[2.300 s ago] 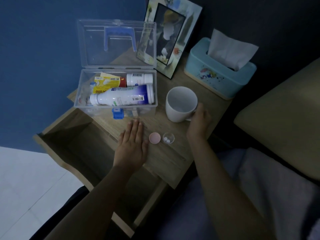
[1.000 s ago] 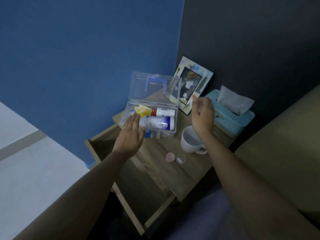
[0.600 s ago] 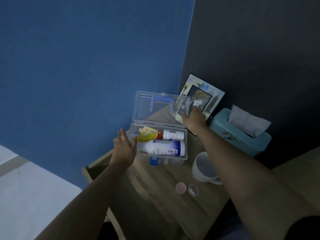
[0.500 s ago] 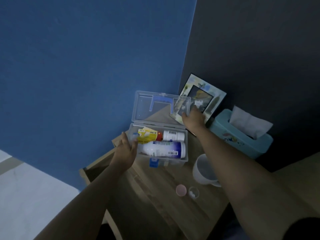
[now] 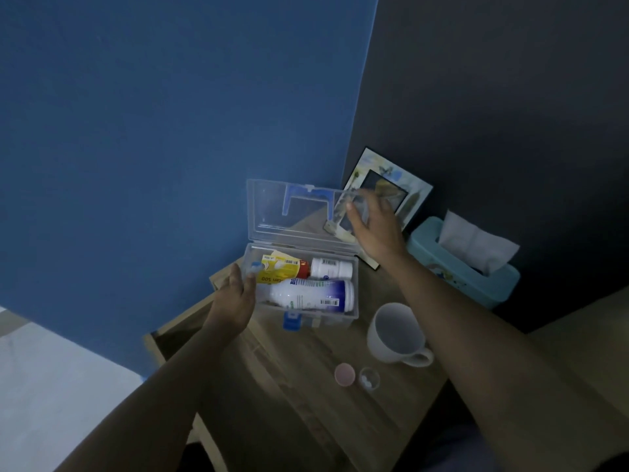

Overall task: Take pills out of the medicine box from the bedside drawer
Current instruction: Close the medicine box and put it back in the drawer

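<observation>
Medicine box [image 5: 301, 291]: clear plastic, stood near the back left of the wooden table [image 5: 306, 403], long axis running left to right, between the two hands.
Lid [image 5: 299, 212]: raised upright at the back, blue handle showing through it.
Contents: a large white bottle [image 5: 306, 294] lay on its side along the front; behind it a smaller white bottle [image 5: 332, 268] and a yellow packet [image 5: 280, 269].
Right hand [image 5: 374, 226]: fingers spread on the lid's top right corner, apparently ready to tip it shut.
Left hand [image 5: 235, 299]: open, at the box's left end wall, seemingly steadying it.
Pills [image 5: 369, 382]: already out, in a small clear cap beside a pink cap [image 5: 344, 374].
Nearby: white mug [image 5: 396, 332], tissue box [image 5: 463, 267], picture frame [image 5: 391, 185].
</observation>
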A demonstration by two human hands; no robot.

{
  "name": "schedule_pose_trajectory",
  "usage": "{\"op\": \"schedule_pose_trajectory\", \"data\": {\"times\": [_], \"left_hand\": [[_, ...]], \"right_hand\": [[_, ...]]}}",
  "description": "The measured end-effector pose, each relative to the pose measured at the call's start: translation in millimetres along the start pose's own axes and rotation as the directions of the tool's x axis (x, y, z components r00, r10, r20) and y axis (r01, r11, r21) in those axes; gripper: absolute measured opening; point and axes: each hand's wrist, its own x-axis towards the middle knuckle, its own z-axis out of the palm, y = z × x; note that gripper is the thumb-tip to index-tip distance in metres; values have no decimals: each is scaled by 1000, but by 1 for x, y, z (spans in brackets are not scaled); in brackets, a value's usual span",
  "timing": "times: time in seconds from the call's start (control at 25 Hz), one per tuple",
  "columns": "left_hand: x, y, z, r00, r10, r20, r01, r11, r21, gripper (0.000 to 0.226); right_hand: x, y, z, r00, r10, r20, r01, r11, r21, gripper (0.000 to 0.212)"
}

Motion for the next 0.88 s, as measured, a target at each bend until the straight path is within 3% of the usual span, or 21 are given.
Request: {"op": "schedule_pose_trajectory", "data": {"times": [0.16, 0.32, 0.4, 0.52, 0.64, 0.76, 0.88], "left_hand": [[4, -5, -2, 993, -120, -19, 111, 960, -256, 62], [11, -11, -5, 972, -234, 5, 202, 828, -523, 75], [17, -14, -7, 966, -255, 44, 222, 726, -651, 79], [20, -12, -9, 966, -252, 49, 206, 649, -733, 73], [19, -12, -7, 963, -269, 9, 174, 597, -783, 68], [17, -12, -12, 972, -214, 96, 199, 537, -820, 76], [15, -12, -17, 979, -100, 180, 202, 624, -755, 70]], "right_hand": [[-14, -4, -11, 971, -231, -55, 219, 960, -173, 35], [-39, -7, -19, 953, -283, 105, 295, 948, -122, 37], [-57, -3, -23, 909, -382, 169, 405, 903, -140, 40], [-82, 4, -14, 820, -501, 278, 567, 781, -263, 48], [-95, 4, -2, 814, -471, 340, 573, 749, -333, 51], [-99, 6, 3, 801, -429, 417, 571, 757, -318, 52], [-107, 4, 10, 772, -374, 514, 566, 772, -289, 48]]}}
